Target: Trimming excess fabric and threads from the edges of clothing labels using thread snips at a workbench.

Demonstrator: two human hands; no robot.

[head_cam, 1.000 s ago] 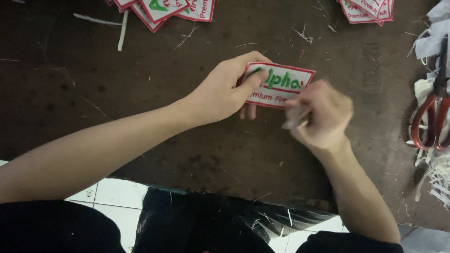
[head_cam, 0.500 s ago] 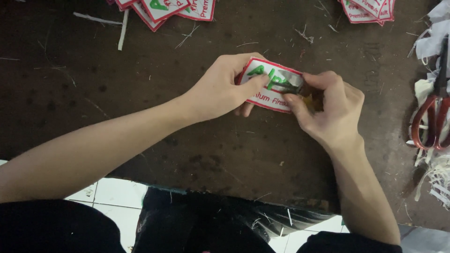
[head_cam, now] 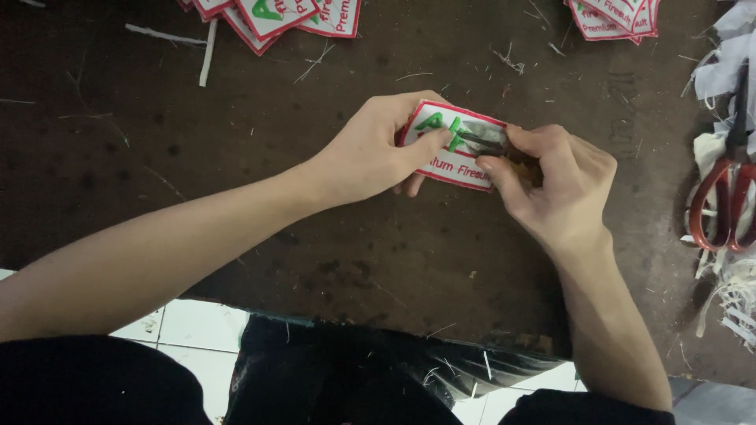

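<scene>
- Now my right hand (head_cam: 555, 185) has closed in, small metal snips (head_cam: 482, 142) pinched against the embroidered patch (head_cam: 455, 145).
- Meanwhile, my left hand (head_cam: 370, 153) still clamps the patch's edge, so trimming looks underway.

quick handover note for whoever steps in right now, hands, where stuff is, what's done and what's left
Left hand: pinches the left end of a white embroidered patch with a red border, held just above the dark table.
Right hand: grips a small metal snipping tool, its tip on the patch face near the green lettering.
Stacks of like patches lie at the far edge, one upper left, one upper right. Red-handled scissors rest at the right among fabric scraps. Thread bits are scattered on the table.
Done: cannot tell which stack is finished.
Left: the patch in hand is in work.
</scene>
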